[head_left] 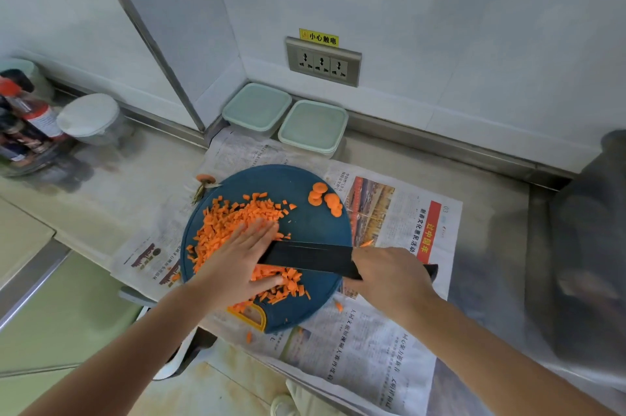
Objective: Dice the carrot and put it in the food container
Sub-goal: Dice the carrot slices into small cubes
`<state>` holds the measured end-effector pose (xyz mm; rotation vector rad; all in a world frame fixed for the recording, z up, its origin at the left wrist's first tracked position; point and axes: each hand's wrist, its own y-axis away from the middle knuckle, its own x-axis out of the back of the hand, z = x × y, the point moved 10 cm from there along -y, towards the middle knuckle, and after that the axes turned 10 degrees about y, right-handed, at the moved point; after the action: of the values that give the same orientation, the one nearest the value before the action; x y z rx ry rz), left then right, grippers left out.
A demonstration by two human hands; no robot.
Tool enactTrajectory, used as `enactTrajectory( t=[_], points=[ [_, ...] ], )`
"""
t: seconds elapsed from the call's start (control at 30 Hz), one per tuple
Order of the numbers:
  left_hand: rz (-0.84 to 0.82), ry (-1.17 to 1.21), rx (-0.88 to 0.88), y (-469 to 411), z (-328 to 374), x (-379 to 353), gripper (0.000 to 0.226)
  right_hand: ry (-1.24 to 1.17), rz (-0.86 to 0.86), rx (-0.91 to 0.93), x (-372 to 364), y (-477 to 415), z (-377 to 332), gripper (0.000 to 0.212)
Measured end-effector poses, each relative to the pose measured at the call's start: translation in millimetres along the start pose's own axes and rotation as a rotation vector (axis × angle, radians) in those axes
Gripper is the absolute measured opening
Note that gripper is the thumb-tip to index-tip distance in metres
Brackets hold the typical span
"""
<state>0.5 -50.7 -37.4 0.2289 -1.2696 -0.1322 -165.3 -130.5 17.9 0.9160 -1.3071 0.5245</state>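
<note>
Your left hand (pixel 233 263) covers part of the diced carrot (pixel 220 229) and the tip of the knife (pixel 305 256). Your right hand (pixel 389 276) hides most of its handle. Bottles (pixel 23 117) at left and the dark object (pixel 592 246) at right: blurred, cut off.

Two bare hands close together, left flat, right gripping

The left hand (pixel 237 263) lies palm down with fingers straight and slightly spread, pointing up and to the right, its bare forearm coming in from the lower left. Just right of it, the right hand (pixel 389 275) is knuckles up, its fingers curled round the handle of a knife (pixel 305 256). The blade reaches across between the left fingers and thumb. The right forearm comes in from the lower right.
</note>
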Motion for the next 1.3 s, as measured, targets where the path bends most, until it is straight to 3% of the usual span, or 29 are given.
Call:
enactTrajectory(
  t=[0.13, 0.23, 0.33, 0.47, 0.73, 0.97, 1.1, 1.3],
  points=[
    [0.049, 0.100, 0.055, -2.3, -17.4, 19.3, 0.084, -0.160, -0.030, -0.167, -18.3, 6.7, 30.9, 0.026],
    [0.257, 0.297, 0.145, -10.5, -26.8, 49.8, 0.047, -0.371, -0.032, -0.298, -27.9, 8.7, 51.0, 0.037],
    [0.349, 0.383, 0.213, -32.5, -21.7, 68.2, 0.040, -0.468, 0.000, -0.354, -27.8, 2.6, 61.9, 0.039],
    [0.322, 0.448, 0.249, -80.3, -9.9, 72.0, 0.044, -0.628, 0.043, -0.419, -29.5, -12.3, 78.0, 0.042],
    [-0.033, 0.311, 0.048, -150.2, 25.7, 30.2, 0.058, -0.758, 0.071, -0.507, -39.9, -24.7, 96.5, 0.040],
    [0.096, 0.236, 0.002, -142.7, 32.1, 26.7, 0.069, -0.797, 0.078, -0.513, -44.6, -23.1, 97.1, 0.039],
    [0.185, 0.185, -0.057, -151.0, 41.9, 34.1, 0.041, -0.827, 0.077, -0.523, -46.8, -22.3, 98.5, 0.040],
    [0.197, 0.188, -0.057, -158.7, 42.6, 39.1, 0.021, -0.858, 0.073, -0.544, -53.9, -18.7, 100.7, 0.036]
  ],
)
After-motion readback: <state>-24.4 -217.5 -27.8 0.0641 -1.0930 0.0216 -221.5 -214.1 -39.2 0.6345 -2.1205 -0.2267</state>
